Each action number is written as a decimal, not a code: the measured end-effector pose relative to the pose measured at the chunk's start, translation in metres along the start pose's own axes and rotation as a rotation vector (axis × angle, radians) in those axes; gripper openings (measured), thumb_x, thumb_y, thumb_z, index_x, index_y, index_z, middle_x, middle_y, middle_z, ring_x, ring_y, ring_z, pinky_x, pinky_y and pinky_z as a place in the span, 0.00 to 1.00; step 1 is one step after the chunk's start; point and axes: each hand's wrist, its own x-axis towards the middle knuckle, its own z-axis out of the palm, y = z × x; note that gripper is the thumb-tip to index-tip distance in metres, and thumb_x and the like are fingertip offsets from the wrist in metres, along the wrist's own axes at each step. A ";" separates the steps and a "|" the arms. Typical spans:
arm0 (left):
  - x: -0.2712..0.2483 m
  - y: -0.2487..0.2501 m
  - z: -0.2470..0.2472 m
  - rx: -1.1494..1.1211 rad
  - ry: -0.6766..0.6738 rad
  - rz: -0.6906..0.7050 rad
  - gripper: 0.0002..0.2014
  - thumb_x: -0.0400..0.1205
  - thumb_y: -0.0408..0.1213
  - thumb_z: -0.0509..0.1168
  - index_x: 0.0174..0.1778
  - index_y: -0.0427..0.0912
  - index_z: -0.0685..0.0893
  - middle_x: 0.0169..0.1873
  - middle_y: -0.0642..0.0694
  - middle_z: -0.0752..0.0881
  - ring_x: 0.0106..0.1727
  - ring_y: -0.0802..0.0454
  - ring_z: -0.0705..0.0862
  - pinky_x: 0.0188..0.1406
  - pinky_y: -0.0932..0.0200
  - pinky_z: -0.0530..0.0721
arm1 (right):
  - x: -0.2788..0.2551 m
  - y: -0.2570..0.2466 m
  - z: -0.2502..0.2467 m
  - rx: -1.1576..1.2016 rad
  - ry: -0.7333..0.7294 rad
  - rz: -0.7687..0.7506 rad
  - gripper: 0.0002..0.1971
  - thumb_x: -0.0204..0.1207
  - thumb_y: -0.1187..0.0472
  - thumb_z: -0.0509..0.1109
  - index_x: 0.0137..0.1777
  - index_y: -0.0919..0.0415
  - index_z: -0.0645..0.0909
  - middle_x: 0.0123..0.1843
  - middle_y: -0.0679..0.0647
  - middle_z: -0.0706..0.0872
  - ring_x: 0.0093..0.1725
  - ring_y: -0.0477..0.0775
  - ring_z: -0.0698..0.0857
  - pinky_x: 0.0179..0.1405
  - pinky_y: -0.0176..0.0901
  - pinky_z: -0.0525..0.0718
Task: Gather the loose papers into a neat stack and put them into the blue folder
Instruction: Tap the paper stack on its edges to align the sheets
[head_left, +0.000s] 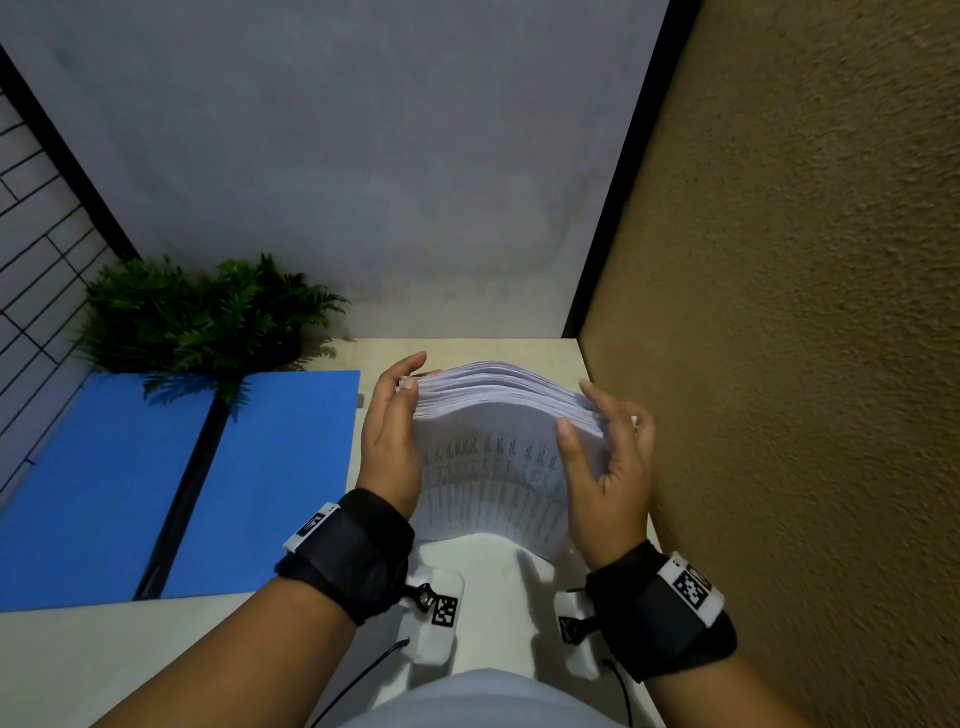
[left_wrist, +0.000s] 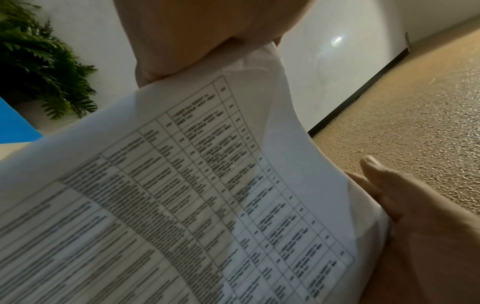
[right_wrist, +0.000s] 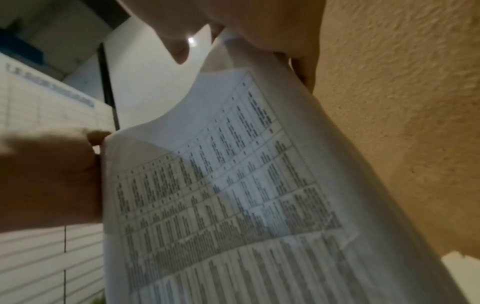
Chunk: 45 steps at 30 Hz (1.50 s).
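Observation:
A thick stack of printed papers (head_left: 493, 467) stands on edge above the pale table (head_left: 130, 654), its top edges bowed and fanned. My left hand (head_left: 408, 379) grips the stack's left side, fingers curled behind it. My right hand (head_left: 587, 415) grips the right side, thumb in front and fingers behind. The left wrist view shows the table-printed front sheet (left_wrist: 182, 195) under my left hand (left_wrist: 194, 41), with my right hand (left_wrist: 415, 226) at the far edge. The right wrist view shows the papers (right_wrist: 233, 195) between both hands. The blue folder (head_left: 275, 483) lies open and flat to the left.
A green fern plant (head_left: 197, 317) stands at the back left, its fronds overhanging the folder's far edge. A brown textured wall (head_left: 779, 364) runs close along the table's right side. A grey wall closes off the back.

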 end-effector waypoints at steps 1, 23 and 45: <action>-0.001 0.000 0.000 0.003 -0.020 0.009 0.17 0.89 0.48 0.51 0.71 0.54 0.77 0.58 0.60 0.83 0.52 0.73 0.83 0.49 0.74 0.80 | 0.001 0.000 0.000 -0.009 0.010 0.030 0.20 0.75 0.39 0.63 0.67 0.36 0.73 0.59 0.36 0.68 0.63 0.35 0.74 0.58 0.37 0.83; 0.006 -0.029 -0.007 0.039 -0.209 -0.068 0.47 0.55 0.49 0.84 0.71 0.53 0.71 0.62 0.56 0.82 0.61 0.62 0.82 0.54 0.63 0.85 | 0.022 0.001 -0.003 -0.096 0.010 0.099 0.23 0.70 0.35 0.66 0.59 0.46 0.80 0.60 0.45 0.68 0.58 0.45 0.77 0.53 0.45 0.87; 0.025 -0.030 0.005 0.043 -0.178 -0.259 0.23 0.68 0.33 0.80 0.60 0.41 0.86 0.52 0.44 0.90 0.54 0.47 0.87 0.46 0.59 0.84 | 0.039 0.045 0.003 0.380 -0.300 0.644 0.26 0.58 0.71 0.84 0.58 0.63 0.84 0.56 0.62 0.89 0.62 0.66 0.86 0.62 0.67 0.84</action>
